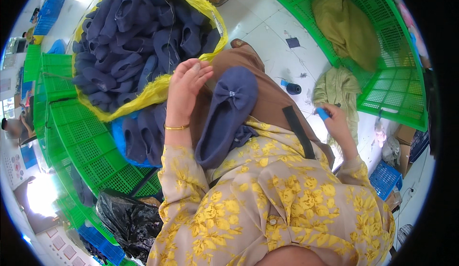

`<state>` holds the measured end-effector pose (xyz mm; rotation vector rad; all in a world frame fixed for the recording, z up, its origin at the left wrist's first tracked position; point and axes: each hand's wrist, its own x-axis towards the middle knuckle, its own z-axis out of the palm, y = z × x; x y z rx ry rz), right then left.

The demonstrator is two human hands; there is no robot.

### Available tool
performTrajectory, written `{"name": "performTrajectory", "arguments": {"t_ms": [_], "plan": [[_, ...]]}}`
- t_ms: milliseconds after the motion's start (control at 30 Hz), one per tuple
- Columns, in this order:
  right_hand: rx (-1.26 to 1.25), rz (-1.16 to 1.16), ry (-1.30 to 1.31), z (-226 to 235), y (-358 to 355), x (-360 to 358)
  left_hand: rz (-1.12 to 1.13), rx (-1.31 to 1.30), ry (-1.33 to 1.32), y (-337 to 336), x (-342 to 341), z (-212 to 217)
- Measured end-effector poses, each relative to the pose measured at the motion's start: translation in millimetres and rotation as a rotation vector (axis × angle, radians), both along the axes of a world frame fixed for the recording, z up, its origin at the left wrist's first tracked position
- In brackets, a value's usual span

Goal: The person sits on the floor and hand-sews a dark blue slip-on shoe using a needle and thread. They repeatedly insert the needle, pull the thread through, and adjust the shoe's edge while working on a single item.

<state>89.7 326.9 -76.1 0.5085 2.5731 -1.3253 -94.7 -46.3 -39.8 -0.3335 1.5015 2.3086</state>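
Observation:
A dark blue flat shoe (224, 117) with a bow and a small shiny stone lies across my lap, toe pointing away from me. Just left of its toe, my left hand (187, 86) is raised with its fingers bent and pressed together; what they hold, if anything, is too small to see. Out to the right and apart from the shoe, my right hand (338, 126) is closed. A small blue piece (323, 114) shows at its fingertips, whether gripped or worn on a finger I cannot tell. Some dark blue fabric (244, 136) is bunched beside the shoe.
A yellow-edged sack (143, 91) full of similar dark blue shoes (129, 65) stands at the far left. Green crates (91, 146) line the left side, with a black plastic bag (129, 218) near me. At right are a large green basket (397, 98), olive cloth (346, 27) and a dark thread spool (293, 89).

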Motion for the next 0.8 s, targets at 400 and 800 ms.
{"name": "performTrajectory", "arguments": {"t_ms": [400, 800], "plan": [[0.343, -0.245, 0.047, -47.6, 28.5, 56.5, -0.114, -0.667, 0.467, 22.4, 46.4, -7.0], [0.574, -0.088, 0.061, -30.2, 73.2, 23.4, -0.133, -0.494, 0.263, 21.2, 45.9, -6.2]]}}
